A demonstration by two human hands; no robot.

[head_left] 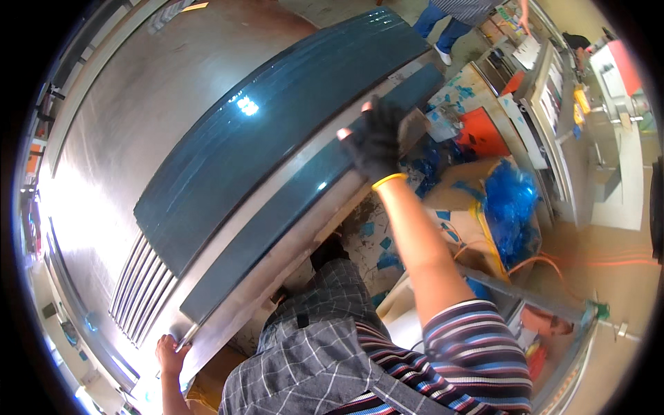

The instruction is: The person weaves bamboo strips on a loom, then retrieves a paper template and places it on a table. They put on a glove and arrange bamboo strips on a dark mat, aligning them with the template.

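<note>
On the metal worktable [207, 69] lies a narrow, dark blue film-covered strip [277, 235], along the edge nearest me. My right hand [379, 142], in a black fingertip-less glove, is over the far part of this strip. Its fingers are apart and it holds nothing I can see; whether it touches the strip I cannot tell. Bare, my left hand [171, 354] is at the table edge by the strip's near-left end. Its fingers pinch a small, thin metal piece [187, 337] beside the strip's corner.
A wider curved blue panel [277, 131] lies beyond the strip, with several slim metal bars [142, 290] at its left end. To the right stand a cardboard box [456, 200] with crumpled blue film [510, 207] and an orange sheet [484, 133]. Another person [453, 24] stands at the far side.
</note>
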